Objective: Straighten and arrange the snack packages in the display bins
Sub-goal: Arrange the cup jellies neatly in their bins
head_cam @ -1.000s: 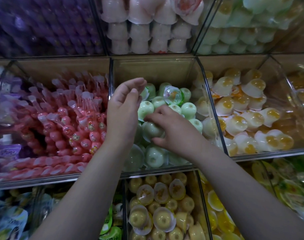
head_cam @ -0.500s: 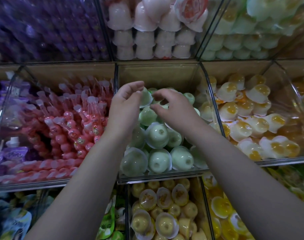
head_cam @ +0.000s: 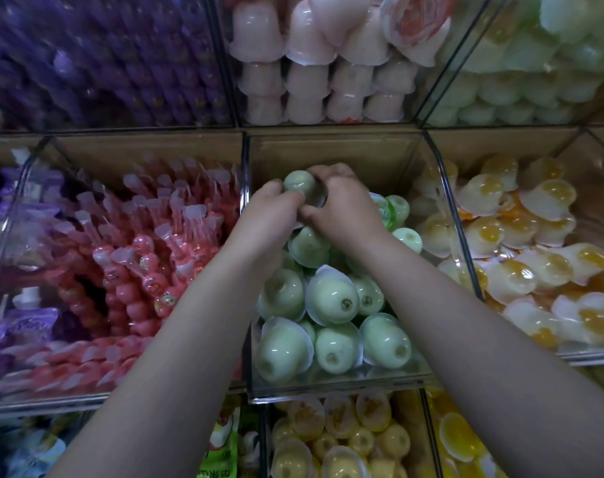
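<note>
From the head view, we find both hands deep in the middle bin (head_cam: 338, 391), a clear-walled compartment filled with a heap of green cups (head_cam: 331, 301). The heap lies high at the front wall and thins toward the back. We judge that this is why the hands work at the rear: a cup is being set where there is room to level the pile.

The left hand (head_cam: 273, 215) and right hand (head_cam: 341, 208) meet over one green jelly cup (head_cam: 298, 182), held above the back of the heap with its domed side toward us. The left hand's fingers curl against the cup's left side. The right hand wraps it from the right, fingers over the top and thumb tucked below. Both hands thus pinch the same cup between them, probably to turn it so that it sits like its neighbours before it goes down.

Both forearms reach in from below and converge, wrists nearly touching and knuckles up.

The pink stick packs (head_cam: 149, 243) fill the bin just beside on the left, and the egg-shaped cups (head_cam: 521, 243) the one on the right. Neither hand touches them.
</note>
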`<act>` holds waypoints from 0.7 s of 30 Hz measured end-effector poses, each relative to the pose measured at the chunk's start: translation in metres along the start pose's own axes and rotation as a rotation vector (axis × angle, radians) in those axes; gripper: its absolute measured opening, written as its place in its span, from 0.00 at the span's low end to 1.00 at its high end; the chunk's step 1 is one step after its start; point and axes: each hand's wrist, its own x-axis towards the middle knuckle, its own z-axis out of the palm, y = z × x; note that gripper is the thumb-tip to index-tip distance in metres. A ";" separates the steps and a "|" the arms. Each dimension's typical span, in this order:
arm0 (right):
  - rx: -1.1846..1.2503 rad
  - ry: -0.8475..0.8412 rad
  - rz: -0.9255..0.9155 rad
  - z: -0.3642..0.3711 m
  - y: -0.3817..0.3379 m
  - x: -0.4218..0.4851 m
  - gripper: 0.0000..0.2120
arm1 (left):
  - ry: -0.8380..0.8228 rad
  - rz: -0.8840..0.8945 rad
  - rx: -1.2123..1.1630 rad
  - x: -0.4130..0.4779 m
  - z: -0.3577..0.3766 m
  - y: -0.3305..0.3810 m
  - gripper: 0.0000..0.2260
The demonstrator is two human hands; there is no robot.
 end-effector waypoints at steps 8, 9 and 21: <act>-0.036 -0.016 0.113 0.007 0.002 0.020 0.24 | -0.065 0.034 -0.135 0.004 0.003 -0.010 0.08; -0.025 -0.011 0.121 0.006 0.002 0.020 0.25 | -0.061 0.037 -0.144 0.005 0.003 -0.010 0.09; -0.289 -0.187 0.049 -0.022 0.000 -0.038 0.21 | -0.090 0.062 -0.157 0.005 -0.004 -0.018 0.09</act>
